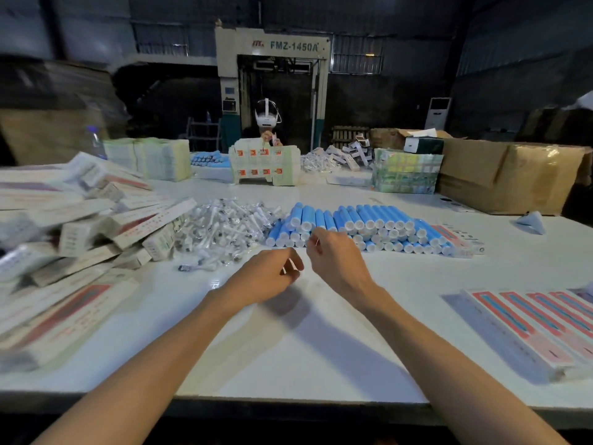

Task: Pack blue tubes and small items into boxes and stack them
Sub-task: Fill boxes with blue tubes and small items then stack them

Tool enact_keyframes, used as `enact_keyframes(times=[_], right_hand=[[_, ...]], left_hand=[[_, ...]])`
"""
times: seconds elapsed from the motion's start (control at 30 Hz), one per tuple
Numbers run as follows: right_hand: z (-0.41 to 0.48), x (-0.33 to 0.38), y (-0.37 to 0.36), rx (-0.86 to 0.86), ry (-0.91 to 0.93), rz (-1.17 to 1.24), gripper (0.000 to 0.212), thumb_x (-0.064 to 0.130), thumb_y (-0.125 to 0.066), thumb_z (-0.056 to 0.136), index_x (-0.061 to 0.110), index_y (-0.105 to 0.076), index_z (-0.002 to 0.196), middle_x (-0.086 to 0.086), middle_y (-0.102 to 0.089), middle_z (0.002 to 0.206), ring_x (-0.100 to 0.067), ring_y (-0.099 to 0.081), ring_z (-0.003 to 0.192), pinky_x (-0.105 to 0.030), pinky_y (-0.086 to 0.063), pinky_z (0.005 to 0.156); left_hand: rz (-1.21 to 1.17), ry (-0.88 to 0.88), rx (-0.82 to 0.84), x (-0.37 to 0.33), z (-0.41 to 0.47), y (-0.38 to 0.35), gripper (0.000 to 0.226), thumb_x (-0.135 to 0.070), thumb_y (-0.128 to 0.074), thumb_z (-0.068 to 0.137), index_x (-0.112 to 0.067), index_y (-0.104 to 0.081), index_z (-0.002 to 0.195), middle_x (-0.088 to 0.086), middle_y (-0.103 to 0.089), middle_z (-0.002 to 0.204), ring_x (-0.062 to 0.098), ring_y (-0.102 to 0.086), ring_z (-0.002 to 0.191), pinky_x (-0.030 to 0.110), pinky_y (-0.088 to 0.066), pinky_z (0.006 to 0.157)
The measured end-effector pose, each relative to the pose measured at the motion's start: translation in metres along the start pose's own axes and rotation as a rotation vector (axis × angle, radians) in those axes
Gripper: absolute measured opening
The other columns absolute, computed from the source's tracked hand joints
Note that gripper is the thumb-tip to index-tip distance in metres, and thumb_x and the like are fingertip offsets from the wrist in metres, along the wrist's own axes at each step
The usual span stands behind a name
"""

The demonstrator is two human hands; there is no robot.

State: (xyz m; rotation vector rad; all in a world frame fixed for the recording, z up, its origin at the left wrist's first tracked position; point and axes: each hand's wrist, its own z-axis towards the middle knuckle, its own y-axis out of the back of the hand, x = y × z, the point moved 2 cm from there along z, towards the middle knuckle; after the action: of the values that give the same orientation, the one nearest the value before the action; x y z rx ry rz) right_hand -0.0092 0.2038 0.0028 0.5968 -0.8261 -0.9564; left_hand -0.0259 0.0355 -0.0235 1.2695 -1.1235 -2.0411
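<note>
Just beyond curled left hand [268, 276] and right hand [335, 256] lie blue tubes [369, 220], grip unclear

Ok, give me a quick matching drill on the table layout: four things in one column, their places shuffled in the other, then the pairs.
Things
1. stacked blue tubes
2. pile of small clear-wrapped items
3. heap of boxes
4. flat cartons

Places
A. left side of the table
B. near right side of the table
C. just beyond the right hand
D. between the heap of boxes and the blue tubes

Pairs: 1-C, 2-D, 3-A, 4-B
</note>
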Motion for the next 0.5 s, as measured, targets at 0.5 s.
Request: enact_keyframes(times=[0.5], right_hand=[[0.000, 0.021, -0.091, 0.247, 0.074, 0.244, 0.014, 0.026, -0.054, 0.100, 0.021, -0.066, 0.094, 0.004, -0.072, 0.082, -0.022, -0.064, 0.075, -0.041, -0.054, 0.074]], left_hand=[[0.923, 0.868, -0.146, 0.118, -0.112, 0.114, 0.068, -0.060, -0.053, 0.103, -0.011, -0.044, 0.149, 0.011, -0.043, 0.153, 0.030, -0.037, 0.145, 0.042, -0.037, 0.114]])
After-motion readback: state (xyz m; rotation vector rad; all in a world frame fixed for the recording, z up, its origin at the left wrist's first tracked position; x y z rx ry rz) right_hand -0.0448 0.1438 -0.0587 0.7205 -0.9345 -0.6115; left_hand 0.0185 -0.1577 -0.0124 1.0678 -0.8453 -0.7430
